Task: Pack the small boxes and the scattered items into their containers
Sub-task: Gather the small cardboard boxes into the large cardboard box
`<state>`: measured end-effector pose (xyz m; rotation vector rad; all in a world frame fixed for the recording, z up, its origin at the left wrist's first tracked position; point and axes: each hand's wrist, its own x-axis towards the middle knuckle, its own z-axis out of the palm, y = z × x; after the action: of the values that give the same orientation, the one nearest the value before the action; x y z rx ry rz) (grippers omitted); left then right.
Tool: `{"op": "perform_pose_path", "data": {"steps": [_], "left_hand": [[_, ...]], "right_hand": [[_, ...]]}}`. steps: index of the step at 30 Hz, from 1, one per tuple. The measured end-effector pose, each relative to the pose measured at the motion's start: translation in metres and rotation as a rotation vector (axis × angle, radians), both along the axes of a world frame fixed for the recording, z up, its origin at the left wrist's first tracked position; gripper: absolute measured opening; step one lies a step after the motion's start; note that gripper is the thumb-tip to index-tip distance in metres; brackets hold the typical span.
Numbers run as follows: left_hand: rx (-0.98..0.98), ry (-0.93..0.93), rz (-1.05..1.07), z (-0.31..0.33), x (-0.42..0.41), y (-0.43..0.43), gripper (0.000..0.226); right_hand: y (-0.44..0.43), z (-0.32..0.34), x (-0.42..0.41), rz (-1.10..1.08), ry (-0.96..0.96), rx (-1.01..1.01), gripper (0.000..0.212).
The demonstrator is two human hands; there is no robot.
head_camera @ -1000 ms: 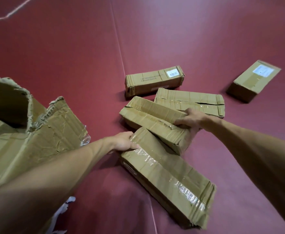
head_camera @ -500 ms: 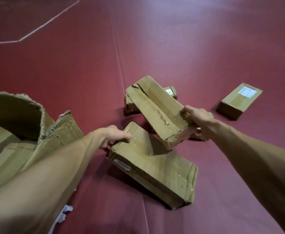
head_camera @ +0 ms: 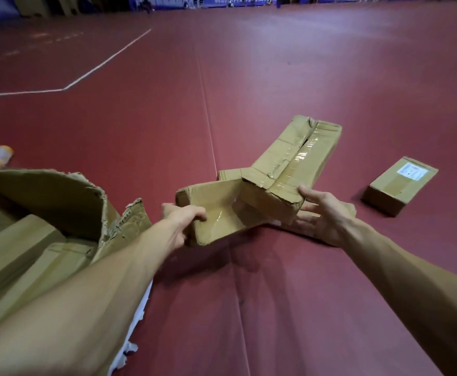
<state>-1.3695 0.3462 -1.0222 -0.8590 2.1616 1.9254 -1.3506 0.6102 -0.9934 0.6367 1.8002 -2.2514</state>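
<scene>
Both boxes lifted off the floor [head_camera: 249, 77] since a second ago. Left hand [head_camera: 184, 221] grips near box [head_camera: 216, 213]; right hand [head_camera: 325, 213] pinches far box [head_camera: 289, 164]. Torn carton [head_camera: 45, 202] sits just left, so loading is likely next.

- The torn brown cardboard carton [head_camera: 59, 202] stands at the left; long brown cardboard boxes [head_camera: 18, 248] lie inside it.
- The near long brown cardboard box [head_camera: 216, 215] is at centre, right of the carton.
- The far taped long brown cardboard box [head_camera: 289, 164] extends behind it, near end touching its right end.
- The small labelled brown cardboard box [head_camera: 400, 185] lies at the right, well apart.
</scene>
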Motion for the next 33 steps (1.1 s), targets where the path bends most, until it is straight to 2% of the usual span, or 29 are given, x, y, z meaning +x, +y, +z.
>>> {"op": "perform_pose_path", "data": {"steps": [2, 3, 6, 12, 13, 16, 19, 22, 24, 26, 30, 33], "left_hand": [[0.035, 0.035, 0.039, 0.01, 0.009, 0.001, 0.084], [0.04, 0.041, 0.06, 0.02, 0.015, 0.001, 0.085], [0.119, -0.004, 0.151, 0.064, 0.033, -0.01, 0.068], [0.168, -0.078, 0.29, 0.181, 0.075, -0.091, 0.086], [0.193, -0.11, 0.293, 0.201, 0.083, -0.106, 0.083], [0.254, -0.198, 0.382, 0.243, 0.112, -0.163, 0.051], [0.275, -0.301, 0.477, 0.273, 0.148, -0.218, 0.051], [0.199, -0.34, 0.557, 0.282, 0.176, -0.263, 0.046], [0.164, -0.343, 0.609, 0.282, 0.189, -0.286, 0.04], [0.126, -0.337, 0.652, 0.277, 0.2, -0.306, 0.049], [0.148, -0.352, 0.687, 0.26, 0.217, -0.343, 0.05], [0.112, -0.413, 0.651, 0.252, 0.222, -0.364, 0.064]], "right_hand": [[-0.006, 0.001, 0.005, 0.057, -0.029, -0.016, 0.015], [-0.011, 0.002, 0.011, 0.06, -0.052, -0.021, 0.018], [-0.034, 0.017, 0.035, 0.017, -0.147, 0.016, 0.03], [-0.107, 0.118, 0.07, 0.115, -0.245, 0.052, 0.033], [-0.121, 0.138, 0.074, 0.137, -0.248, 0.056, 0.034], [-0.168, 0.195, 0.085, 0.236, -0.271, 0.06, 0.03], [-0.22, 0.228, 0.101, 0.355, -0.326, 0.081, 0.019], [-0.269, 0.232, 0.114, 0.438, -0.381, 0.114, 0.024], [-0.3, 0.223, 0.122, 0.458, -0.418, 0.108, 0.017], [-0.329, 0.21, 0.131, 0.473, -0.455, 0.111, 0.013], [-0.38, 0.188, 0.147, 0.489, -0.494, 0.058, 0.037], [-0.403, 0.18, 0.155, 0.608, -0.546, -0.011, 0.043]]}}
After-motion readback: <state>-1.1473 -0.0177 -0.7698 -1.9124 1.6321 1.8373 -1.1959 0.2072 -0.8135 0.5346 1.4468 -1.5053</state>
